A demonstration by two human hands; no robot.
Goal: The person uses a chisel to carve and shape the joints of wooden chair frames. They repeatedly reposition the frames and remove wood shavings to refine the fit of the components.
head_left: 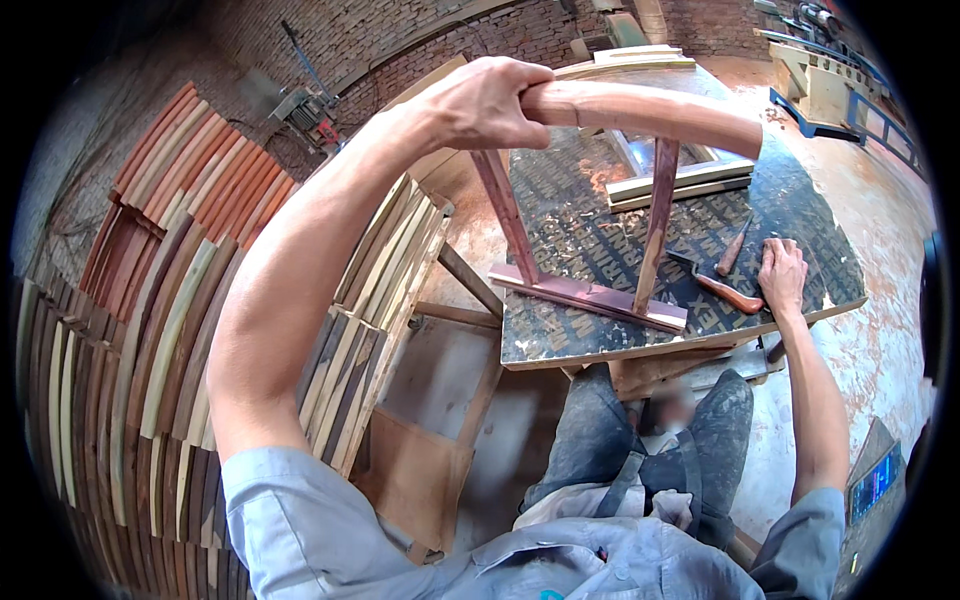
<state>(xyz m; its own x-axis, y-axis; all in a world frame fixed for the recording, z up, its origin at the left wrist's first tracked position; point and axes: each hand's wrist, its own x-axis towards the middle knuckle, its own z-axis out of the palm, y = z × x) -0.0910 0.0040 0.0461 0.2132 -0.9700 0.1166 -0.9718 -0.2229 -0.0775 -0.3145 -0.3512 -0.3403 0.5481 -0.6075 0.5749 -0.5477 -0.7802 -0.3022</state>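
Note:
My left hand [490, 100] is closed round the left end of a curved wooden rail [650, 112]. This rail is the top of a wooden frame: two reddish uprights [656, 225] run down from it to a straight bottom bar [590, 298] on the worktable [560, 345]. My right hand [783, 268] lies on the tabletop near its right edge, fingers stretched out, holding nothing visible. Just left of it lie a hand tool with a curved wooden handle [728, 294] and dark metal end, and a slimmer wooden-handled tool [733, 252].
Tall stacks of curved wooden slats [150, 290] stand at the left, with more slats on a wooden stand [385, 270]. Light wooden strips [680, 187] lie across the table's far part. Machinery [820, 80] stands far right. A lit screen [873, 487] is at lower right.

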